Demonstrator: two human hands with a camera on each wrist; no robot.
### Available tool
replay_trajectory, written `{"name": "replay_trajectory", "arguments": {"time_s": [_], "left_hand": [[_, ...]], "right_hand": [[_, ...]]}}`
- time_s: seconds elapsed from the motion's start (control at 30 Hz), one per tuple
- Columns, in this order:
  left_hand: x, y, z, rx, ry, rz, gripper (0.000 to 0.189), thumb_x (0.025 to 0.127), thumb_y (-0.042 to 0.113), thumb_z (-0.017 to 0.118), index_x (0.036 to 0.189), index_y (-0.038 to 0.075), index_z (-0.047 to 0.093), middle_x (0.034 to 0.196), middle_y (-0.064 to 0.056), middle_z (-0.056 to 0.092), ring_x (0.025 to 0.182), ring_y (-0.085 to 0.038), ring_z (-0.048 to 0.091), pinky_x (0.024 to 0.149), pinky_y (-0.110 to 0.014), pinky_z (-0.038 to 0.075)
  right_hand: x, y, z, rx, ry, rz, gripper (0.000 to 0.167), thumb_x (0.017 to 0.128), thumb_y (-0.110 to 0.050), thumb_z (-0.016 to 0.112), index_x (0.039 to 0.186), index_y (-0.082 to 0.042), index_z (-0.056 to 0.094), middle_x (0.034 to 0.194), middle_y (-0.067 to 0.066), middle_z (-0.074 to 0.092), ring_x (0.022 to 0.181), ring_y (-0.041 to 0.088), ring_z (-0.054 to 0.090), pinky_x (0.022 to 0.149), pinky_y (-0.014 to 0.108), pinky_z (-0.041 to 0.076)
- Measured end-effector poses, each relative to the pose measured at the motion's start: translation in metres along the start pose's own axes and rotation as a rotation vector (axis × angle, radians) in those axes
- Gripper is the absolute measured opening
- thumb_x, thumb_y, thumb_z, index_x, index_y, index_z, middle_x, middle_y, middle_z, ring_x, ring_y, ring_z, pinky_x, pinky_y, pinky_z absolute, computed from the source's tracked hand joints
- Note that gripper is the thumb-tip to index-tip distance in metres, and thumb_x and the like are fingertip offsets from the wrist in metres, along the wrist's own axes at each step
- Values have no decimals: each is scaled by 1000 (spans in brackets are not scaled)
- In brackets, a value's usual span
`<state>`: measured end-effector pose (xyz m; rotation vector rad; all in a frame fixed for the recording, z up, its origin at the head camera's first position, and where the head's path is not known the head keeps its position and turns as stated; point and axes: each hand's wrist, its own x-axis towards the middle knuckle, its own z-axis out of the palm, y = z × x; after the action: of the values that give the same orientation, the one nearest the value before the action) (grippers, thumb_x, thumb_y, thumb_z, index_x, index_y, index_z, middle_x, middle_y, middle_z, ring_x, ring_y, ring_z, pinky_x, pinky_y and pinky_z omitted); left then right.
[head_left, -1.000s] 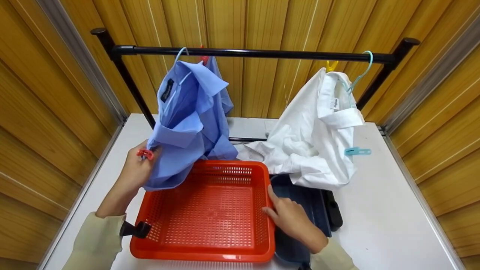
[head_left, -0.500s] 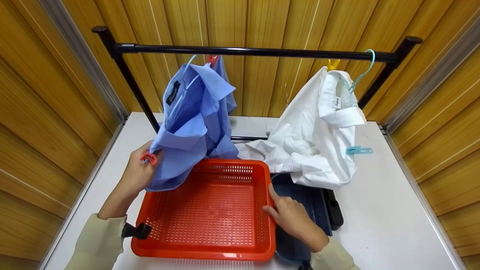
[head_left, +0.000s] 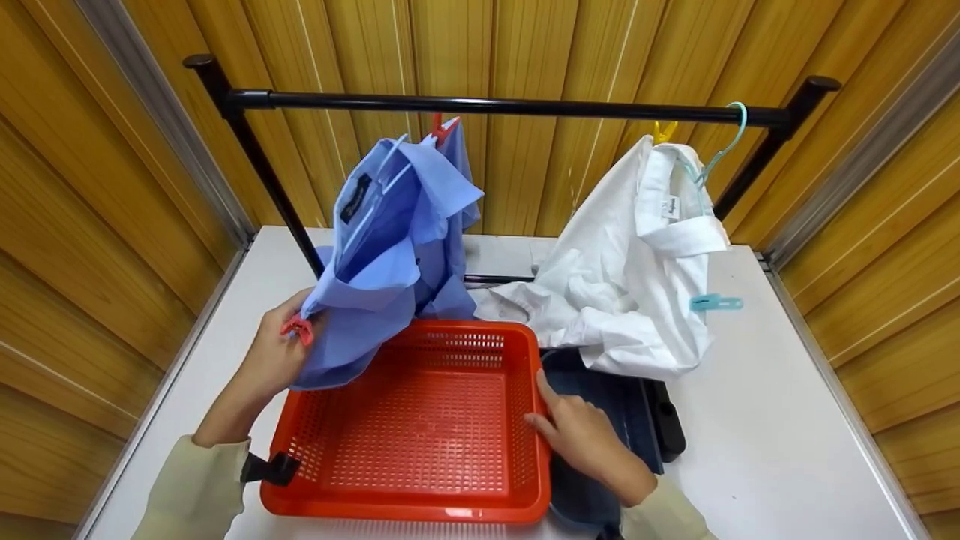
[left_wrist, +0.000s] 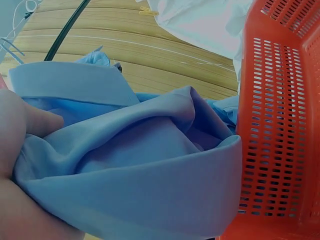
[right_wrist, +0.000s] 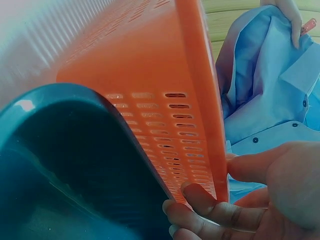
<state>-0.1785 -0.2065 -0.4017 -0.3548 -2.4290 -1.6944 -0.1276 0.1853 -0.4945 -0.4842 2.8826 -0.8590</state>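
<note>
A light blue collared shirt (head_left: 367, 296) is on a pale blue hanger (head_left: 395, 156), whose hook now shows below the black rail. My left hand (head_left: 277, 349) grips the shirt's near shoulder, where a red clothespin (head_left: 298, 328) is clipped. Another red clothespin (head_left: 444, 131) sits at the far shoulder. The shirt's lower part hangs over the back left of a red plastic basket (head_left: 405, 512). On the basket's right rim my right hand (head_left: 581, 431) holds on, thumb inside in the head view and fingers curled below the rim in the right wrist view.
From the black rail (head_left: 525, 106) a white shirt (head_left: 652, 300) hangs at right on a green hanger (head_left: 739, 127), with a yellow clothespin (head_left: 664, 132) and a blue one (head_left: 716, 302). A dark blue basin (head_left: 592, 487) stands beside the basket. Wood-patterned panels surround the white table (head_left: 780, 420).
The hanger hook has come off the rail and dropped below it. The blue shirt has shifted right and down with my left hand. My right hand stays on the basket.
</note>
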Motion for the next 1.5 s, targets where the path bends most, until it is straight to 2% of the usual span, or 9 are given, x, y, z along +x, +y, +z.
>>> {"name": "replay_trajectory", "arguments": {"time_s": [0.13, 0.2, 0.37, 0.47, 0.57, 0.9, 1.1, 1.33, 1.5], "left_hand": [[-1, -3, -2, 2, -17, 38, 39, 100, -7, 55, 139, -14, 57, 131, -34, 64, 120, -53, 61, 102, -73, 43], [-3, -3, -3, 17, -29, 62, 39, 101, -6, 56, 139, -14, 58, 130, -32, 66, 119, -50, 63, 104, -66, 47], [-5, -8, -3, 61, -36, 164, 38, 99, -7, 59, 136, -13, 61, 124, -26, 70, 110, -17, 67, 97, -31, 52], [-5, -14, -3, 57, -36, 225, 38, 97, -9, 60, 135, -14, 61, 122, -24, 70, 108, -7, 65, 94, -23, 50], [-5, -17, -3, 53, -37, 260, 38, 95, -10, 61, 133, -14, 62, 120, -21, 70, 106, -7, 65, 93, -21, 50], [-9, -19, -4, 40, -60, 290, 40, 93, -16, 61, 133, -16, 60, 124, -19, 68, 110, -4, 62, 96, -16, 46], [-10, -25, -4, 33, -80, 350, 43, 90, -18, 63, 133, -15, 60, 125, -4, 68, 111, -4, 62, 98, -17, 46], [-13, -28, -5, 19, -115, 341, 47, 91, -18, 65, 137, -12, 60, 128, -8, 66, 113, -5, 61, 97, -17, 47], [-15, -28, -5, 19, -132, 340, 49, 91, -18, 65, 139, -11, 59, 131, -6, 65, 116, -5, 61, 97, -18, 48]], "right_hand": [[0, 0, 0, 5, -2, 2, 71, 102, -23, 72, 158, 7, 41, 86, 16, 70, 74, 35, 70, 63, 55, 54], [0, 0, -1, 4, 9, -5, 71, 102, -24, 73, 157, 7, 42, 87, 17, 70, 75, 37, 71, 63, 56, 54], [0, 0, -1, 3, 30, -21, 71, 101, -24, 74, 157, 7, 43, 84, 17, 70, 75, 38, 71, 61, 56, 53], [0, 0, -1, 10, 23, -17, 72, 101, -24, 74, 157, 7, 42, 80, 12, 68, 72, 35, 70, 61, 54, 53], [1, 1, -1, 10, 20, -12, 72, 101, -23, 74, 158, 7, 42, 78, 10, 67, 70, 32, 69, 60, 52, 53], [0, 0, -1, 0, 27, -7, 72, 101, -25, 74, 158, 6, 43, 79, 14, 68, 71, 34, 69, 60, 54, 52], [0, 1, 0, 4, 17, 4, 71, 102, -25, 73, 158, 6, 42, 79, 11, 68, 70, 32, 69, 62, 52, 53], [-1, 1, 0, -10, 32, -15, 71, 101, -27, 73, 157, 5, 44, 78, 11, 67, 72, 36, 70, 61, 54, 53], [-1, 0, 0, -9, 23, -5, 70, 102, -26, 73, 158, 5, 44, 74, 5, 64, 68, 31, 69, 60, 51, 52]]}}
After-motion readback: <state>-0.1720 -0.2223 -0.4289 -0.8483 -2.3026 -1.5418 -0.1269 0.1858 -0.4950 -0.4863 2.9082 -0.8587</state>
